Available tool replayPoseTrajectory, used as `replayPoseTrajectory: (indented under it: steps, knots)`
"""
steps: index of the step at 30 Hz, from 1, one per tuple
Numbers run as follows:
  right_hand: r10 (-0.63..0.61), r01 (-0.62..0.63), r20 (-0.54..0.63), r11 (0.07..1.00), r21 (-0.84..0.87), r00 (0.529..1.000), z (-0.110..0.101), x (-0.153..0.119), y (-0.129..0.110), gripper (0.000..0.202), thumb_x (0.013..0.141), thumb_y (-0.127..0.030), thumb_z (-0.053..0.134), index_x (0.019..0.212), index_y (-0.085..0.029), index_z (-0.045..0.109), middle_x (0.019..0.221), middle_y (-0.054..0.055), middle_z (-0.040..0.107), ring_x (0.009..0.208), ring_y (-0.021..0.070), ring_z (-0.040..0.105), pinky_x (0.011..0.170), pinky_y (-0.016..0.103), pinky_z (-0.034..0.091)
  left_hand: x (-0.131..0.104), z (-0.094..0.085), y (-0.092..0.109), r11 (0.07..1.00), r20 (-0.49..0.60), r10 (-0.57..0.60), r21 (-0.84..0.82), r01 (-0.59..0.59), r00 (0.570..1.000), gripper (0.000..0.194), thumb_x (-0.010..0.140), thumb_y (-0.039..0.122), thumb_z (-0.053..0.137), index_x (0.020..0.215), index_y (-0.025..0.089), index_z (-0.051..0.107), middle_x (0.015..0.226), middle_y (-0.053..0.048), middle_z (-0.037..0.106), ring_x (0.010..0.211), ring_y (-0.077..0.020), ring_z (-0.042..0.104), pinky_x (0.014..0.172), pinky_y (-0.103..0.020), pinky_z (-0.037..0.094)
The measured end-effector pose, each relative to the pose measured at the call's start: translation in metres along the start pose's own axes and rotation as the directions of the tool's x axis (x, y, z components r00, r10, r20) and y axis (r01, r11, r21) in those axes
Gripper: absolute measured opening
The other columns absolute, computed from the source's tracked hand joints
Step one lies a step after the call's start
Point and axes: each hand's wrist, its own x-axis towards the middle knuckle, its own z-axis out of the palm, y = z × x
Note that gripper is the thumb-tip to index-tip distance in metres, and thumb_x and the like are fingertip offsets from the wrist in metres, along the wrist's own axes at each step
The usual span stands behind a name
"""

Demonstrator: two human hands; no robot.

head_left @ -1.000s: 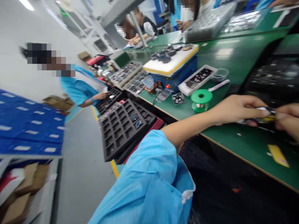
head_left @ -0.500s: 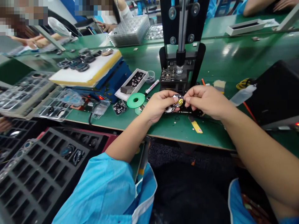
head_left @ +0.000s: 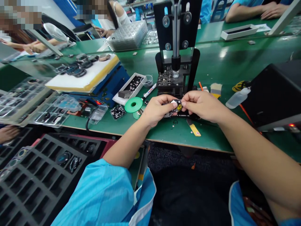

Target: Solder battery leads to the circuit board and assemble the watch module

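Note:
My left hand (head_left: pixel 157 110) grips an opened round watch case (head_left: pixel 178 107) between thumb and fingers, its dark inside showing a yellow part. At its right edge, the thumb and fingertips of my right hand (head_left: pixel 199 105) are closed in a pinch; whatever is between them is hidden. Both hands are just in front of the black hand press (head_left: pixel 175 75), above its base. A yellow-handled tool (head_left: pixel 195 129) lies on the green bench below my hands. Left of them are a green spool (head_left: pixel 133 104) and a white paint marker (head_left: pixel 149 91).
A white box of small parts (head_left: pixel 131 88) stands beside a blue machine (head_left: pixel 103 83) topped with white foam and several watch pieces. A black foam tray (head_left: pixel 35 175) sits low at left. A clear bottle (head_left: pixel 238 98) lies by a black box (head_left: pixel 277 91). Other people sit across the bench.
The whole view has shifted slightly, so the bench things appear a little further left and lower. The watch case has tilted a little in my left hand; my right fingertips remain at its edge.

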Motion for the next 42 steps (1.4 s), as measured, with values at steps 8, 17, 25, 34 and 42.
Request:
replayPoseTrajectory:
  steps: [8,17,25,34,42]
  knots:
    - [-0.178,0.140,-0.028,0.852,-0.504,0.984,0.009,0.000,-0.002,0.016,0.087,-0.015,0.063,0.077,-0.024,0.053,0.072,0.001,0.060,0.070,0.0188,0.049,0.069,0.034,0.031,-0.006,0.006,0.004,0.968,-0.001,0.066,0.244,-0.064,0.998,0.016,0.085,0.029,0.085,0.096,0.016,0.082,0.076,-0.002,0.078,0.067,-0.0120,0.073,0.065,-0.023,0.059]
    - [-0.107,0.087,-0.090,0.976,-0.199,0.990,0.001,0.000,-0.001,0.006,0.091,-0.020,0.065,0.086,-0.023,0.068,0.075,-0.001,0.069,0.069,0.0173,0.057,0.069,0.033,0.040,-0.005,0.005,0.001,0.960,0.018,0.115,0.256,-0.116,0.993,0.020,0.088,0.030,0.083,0.100,0.015,0.083,0.078,-0.001,0.078,0.065,-0.0104,0.071,0.062,-0.021,0.056]
    - [-0.016,0.015,-0.006,0.990,-0.142,1.000,-0.003,0.000,-0.003,0.017,0.101,-0.025,0.064,0.086,-0.022,0.069,0.077,-0.001,0.072,0.070,0.0165,0.061,0.073,0.033,0.043,-0.004,0.004,-0.001,0.957,0.034,0.125,0.258,-0.129,0.992,0.022,0.087,0.032,0.083,0.100,0.015,0.082,0.082,-0.003,0.080,0.067,-0.0114,0.072,0.064,-0.023,0.059]
    - [-0.128,0.104,-0.049,0.935,-0.338,0.991,0.004,0.001,0.000,0.010,0.093,-0.015,0.063,0.085,-0.022,0.063,0.074,-0.002,0.065,0.070,0.0171,0.055,0.072,0.032,0.037,-0.005,0.004,0.001,0.888,0.041,0.161,0.431,-0.163,0.986,0.016,0.091,0.027,0.077,0.099,0.014,0.083,0.076,-0.002,0.078,0.065,-0.0103,0.067,0.063,-0.023,0.051]
    - [-0.155,0.089,-0.103,0.877,-0.472,0.983,0.014,0.000,-0.003,0.018,0.087,-0.012,0.062,0.082,-0.024,0.050,0.075,0.000,0.058,0.072,0.0188,0.052,0.071,0.033,0.032,-0.004,0.006,0.000,0.928,0.033,0.136,0.346,-0.139,0.990,0.013,0.091,0.024,0.076,0.098,0.014,0.081,0.075,-0.001,0.077,0.065,-0.0097,0.069,0.064,-0.022,0.053]
